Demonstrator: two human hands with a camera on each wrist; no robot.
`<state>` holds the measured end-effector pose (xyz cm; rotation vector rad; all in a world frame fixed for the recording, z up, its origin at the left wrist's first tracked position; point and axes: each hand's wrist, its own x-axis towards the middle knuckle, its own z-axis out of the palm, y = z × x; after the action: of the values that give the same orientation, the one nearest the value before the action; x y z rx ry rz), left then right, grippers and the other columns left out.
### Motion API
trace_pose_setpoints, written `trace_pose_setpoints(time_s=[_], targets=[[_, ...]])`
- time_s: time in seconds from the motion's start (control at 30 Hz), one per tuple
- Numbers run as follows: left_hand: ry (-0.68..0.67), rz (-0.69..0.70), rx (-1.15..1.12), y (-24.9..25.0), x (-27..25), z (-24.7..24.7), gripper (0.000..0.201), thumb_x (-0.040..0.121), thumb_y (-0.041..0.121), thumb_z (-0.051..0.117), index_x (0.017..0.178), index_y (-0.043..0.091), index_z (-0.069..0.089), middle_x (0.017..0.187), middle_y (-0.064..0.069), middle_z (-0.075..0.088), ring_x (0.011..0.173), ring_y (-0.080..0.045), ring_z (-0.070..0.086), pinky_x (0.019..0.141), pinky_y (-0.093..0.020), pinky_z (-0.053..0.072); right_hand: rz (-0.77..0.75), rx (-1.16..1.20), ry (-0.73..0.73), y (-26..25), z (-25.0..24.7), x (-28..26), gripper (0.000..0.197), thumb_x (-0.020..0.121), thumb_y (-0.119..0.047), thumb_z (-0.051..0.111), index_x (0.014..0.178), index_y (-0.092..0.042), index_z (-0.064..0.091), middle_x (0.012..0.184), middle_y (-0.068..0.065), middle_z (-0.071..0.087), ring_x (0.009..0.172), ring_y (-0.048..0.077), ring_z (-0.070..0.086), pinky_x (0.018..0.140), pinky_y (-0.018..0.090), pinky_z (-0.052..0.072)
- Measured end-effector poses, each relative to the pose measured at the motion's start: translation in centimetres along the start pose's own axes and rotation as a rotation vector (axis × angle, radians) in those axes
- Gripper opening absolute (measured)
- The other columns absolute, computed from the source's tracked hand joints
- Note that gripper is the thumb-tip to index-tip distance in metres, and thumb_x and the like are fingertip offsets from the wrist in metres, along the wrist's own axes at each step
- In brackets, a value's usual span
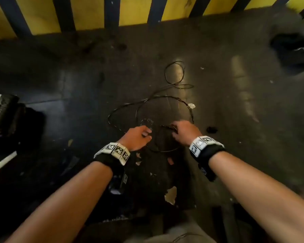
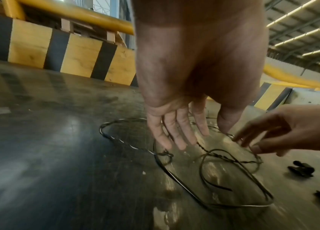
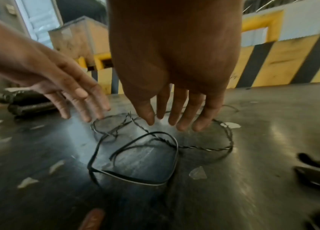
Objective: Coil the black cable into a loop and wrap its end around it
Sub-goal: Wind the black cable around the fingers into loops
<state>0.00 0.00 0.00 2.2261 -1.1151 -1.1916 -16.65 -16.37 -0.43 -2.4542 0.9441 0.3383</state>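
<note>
The black cable (image 1: 165, 98) lies on the dark floor in several loose loops, part twisted, part flat strand. My left hand (image 1: 139, 136) hovers just over its near-left part, fingers straight and holding nothing in the left wrist view (image 2: 200, 132). My right hand (image 1: 182, 130) reaches over the near-right loop; its spread fingers (image 3: 167, 123) hang just above the twisted strand (image 3: 206, 149). Seen from the left wrist, the right hand (image 2: 257, 140) has its fingertips at the cable (image 2: 233, 206), and I cannot tell whether they touch it. One free end curls inside the nearest loop.
A yellow and black striped barrier (image 1: 95, 14) bounds the far side. Black bundles (image 1: 5, 113) sit at the left, and a dark heap (image 1: 291, 48) lies at the far right. A small black clip (image 1: 211, 129) lies right of my right hand. Paper scraps litter the floor.
</note>
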Motion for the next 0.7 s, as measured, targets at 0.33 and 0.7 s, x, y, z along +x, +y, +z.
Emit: trace_pose_setpoints(time_s=[0.33, 0.7], targets=[[-0.005, -0.114, -0.105, -1.1, 4.5, 2.7, 0.039, 0.098, 0.025, 0.065, 0.136, 0.018, 0.060, 0.131, -0.003, 0.065, 0.110, -0.018, 0.066, 0.103, -0.035, 0.051, -0.133, -0.158, 0.083, 1.0, 2.5, 5.4, 0.024, 0.093, -0.030, 0.058, 0.112, -0.030, 0.073, 0.116, -0.001, 0.073, 0.111, 0.026, 0.066, 0.093, 0.041, 0.042], [-0.141, 0.028, -0.476, 4.1, 0.1, -1.7, 0.034, 0.104, 0.041, 0.046, 0.098, 0.026, 0.076, 0.116, 0.007, 0.075, 0.114, -0.010, 0.067, 0.103, -0.040, 0.050, -0.315, 0.539, 0.143, -0.1, -6.2, 5.5, 0.015, 0.084, -0.015, 0.078, 0.099, -0.017, 0.081, 0.098, -0.005, 0.079, 0.089, 0.002, 0.072, 0.082, 0.011, 0.053]])
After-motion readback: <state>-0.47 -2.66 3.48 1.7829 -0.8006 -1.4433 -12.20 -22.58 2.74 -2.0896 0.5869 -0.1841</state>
